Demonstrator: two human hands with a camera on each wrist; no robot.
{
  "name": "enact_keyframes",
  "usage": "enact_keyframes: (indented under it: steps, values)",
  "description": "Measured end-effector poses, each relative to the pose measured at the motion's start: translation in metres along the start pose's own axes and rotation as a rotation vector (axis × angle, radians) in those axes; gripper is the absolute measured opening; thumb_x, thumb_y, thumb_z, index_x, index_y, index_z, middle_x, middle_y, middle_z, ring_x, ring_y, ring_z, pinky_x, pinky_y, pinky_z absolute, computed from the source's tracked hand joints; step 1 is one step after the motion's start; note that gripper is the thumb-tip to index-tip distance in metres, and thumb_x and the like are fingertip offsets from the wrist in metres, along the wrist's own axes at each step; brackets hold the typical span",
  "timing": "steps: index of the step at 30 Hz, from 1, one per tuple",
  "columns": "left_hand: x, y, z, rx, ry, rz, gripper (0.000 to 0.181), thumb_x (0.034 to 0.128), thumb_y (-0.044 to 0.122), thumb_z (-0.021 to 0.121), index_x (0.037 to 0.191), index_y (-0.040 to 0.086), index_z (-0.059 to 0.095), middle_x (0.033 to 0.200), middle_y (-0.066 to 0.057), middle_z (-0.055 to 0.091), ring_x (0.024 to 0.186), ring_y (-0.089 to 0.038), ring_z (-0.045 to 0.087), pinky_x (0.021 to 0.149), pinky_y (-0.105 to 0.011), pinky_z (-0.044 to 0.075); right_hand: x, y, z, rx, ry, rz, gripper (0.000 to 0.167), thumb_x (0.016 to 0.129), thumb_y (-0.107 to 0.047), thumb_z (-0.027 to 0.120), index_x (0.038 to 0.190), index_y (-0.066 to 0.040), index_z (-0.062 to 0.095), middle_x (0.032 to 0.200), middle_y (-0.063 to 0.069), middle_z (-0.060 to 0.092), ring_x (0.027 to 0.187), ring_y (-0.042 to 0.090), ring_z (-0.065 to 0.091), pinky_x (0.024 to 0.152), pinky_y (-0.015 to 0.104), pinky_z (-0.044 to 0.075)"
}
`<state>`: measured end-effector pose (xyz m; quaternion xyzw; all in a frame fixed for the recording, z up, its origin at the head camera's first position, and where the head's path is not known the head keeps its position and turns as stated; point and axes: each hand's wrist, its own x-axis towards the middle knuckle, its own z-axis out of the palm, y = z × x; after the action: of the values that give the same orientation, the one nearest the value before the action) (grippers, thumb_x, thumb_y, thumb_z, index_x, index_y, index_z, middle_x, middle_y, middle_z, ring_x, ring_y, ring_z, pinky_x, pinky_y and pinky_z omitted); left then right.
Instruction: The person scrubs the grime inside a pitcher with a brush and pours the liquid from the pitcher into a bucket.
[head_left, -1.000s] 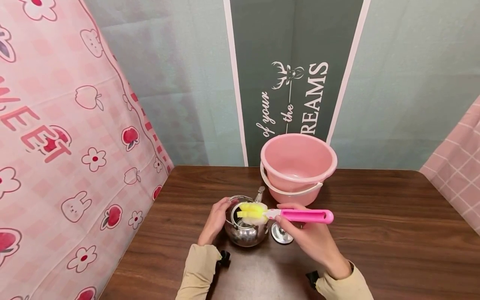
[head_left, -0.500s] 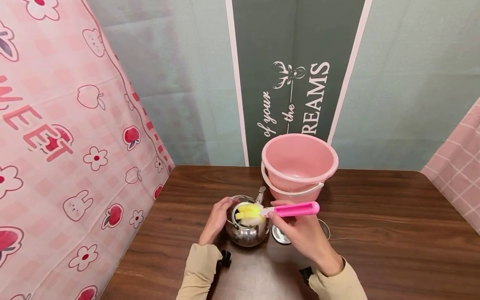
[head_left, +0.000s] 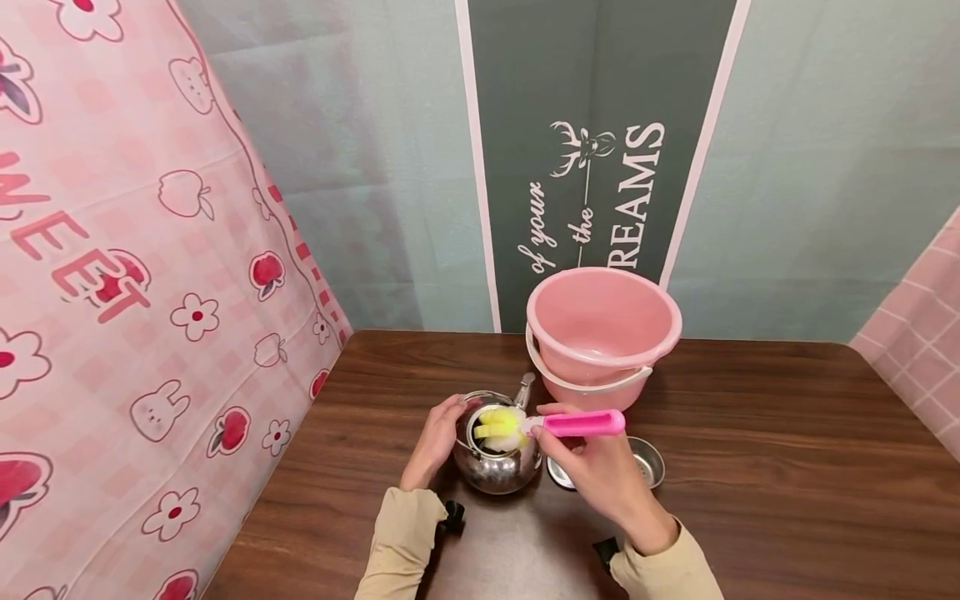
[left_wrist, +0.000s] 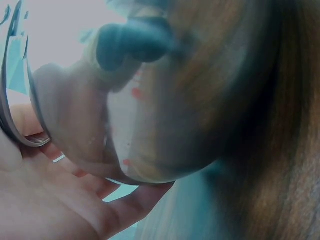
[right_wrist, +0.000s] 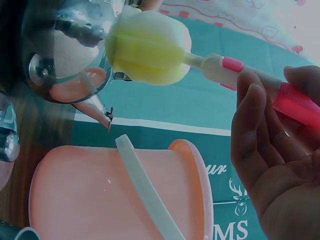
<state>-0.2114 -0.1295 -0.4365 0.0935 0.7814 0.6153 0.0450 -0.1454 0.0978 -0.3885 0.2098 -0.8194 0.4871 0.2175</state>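
The shiny metal kettle (head_left: pixel 497 471) stands upright on the table, its spout pointing away to the back right. Against its left side rests the left hand (head_left: pixel 433 442), and in the left wrist view that hand's fingers (left_wrist: pixel 132 202) curve round the kettle's body. The right hand (head_left: pixel 600 475) grips the pink handle (head_left: pixel 585 423) of a brush between thumb and fingers. At the kettle's round opening is the brush's yellow and white sponge head (head_left: pixel 498 427); in the right wrist view the sponge (right_wrist: pixel 147 47) overlaps the kettle (right_wrist: pixel 65 45).
Behind the right hand stands a pink bucket (head_left: pixel 592 375) with a white handle. A round metal lid (head_left: pixel 561 475) and a shallow metal dish (head_left: pixel 649 463) lie partly hidden by the right hand. Printed cloths hang behind and at both sides of the brown table (head_left: pixel 765 433).
The right hand has moved left with the brush, bringing the sponge head further over the kettle's opening. More of the metal dish shows. The left hand has stayed on the kettle.
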Motion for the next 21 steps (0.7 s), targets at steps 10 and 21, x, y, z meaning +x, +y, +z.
enact_keyframes:
  steps: [10, 21]
  values:
    - [0.015, -0.035, 0.002, -0.013, 0.02, 0.01, 0.039, 0.1044, 0.012, 0.03, 0.124, -0.003, 0.061, 0.128, -0.021, 0.061, 0.127, -0.034, 0.051, 0.109, -0.048, 0.036, -0.005, 0.004, -0.001, -0.023, 0.024, 0.055, 0.021, 0.083, -0.012, 0.075, 0.103, -0.012, 0.072, 0.09, -0.001, 0.075, 0.07, -0.003, 0.061, 0.062, 0.019, 0.052]
    - [0.014, -0.033, 0.003, -0.021, 0.025, 0.009, 0.039, 0.1038, 0.014, 0.031, 0.123, -0.001, 0.061, 0.127, -0.019, 0.062, 0.127, -0.032, 0.051, 0.11, -0.048, 0.036, -0.007, 0.002, 0.002, -0.025, 0.015, 0.121, 0.019, 0.083, -0.016, 0.076, 0.101, -0.013, 0.071, 0.089, -0.003, 0.073, 0.071, -0.002, 0.06, 0.063, 0.022, 0.053]
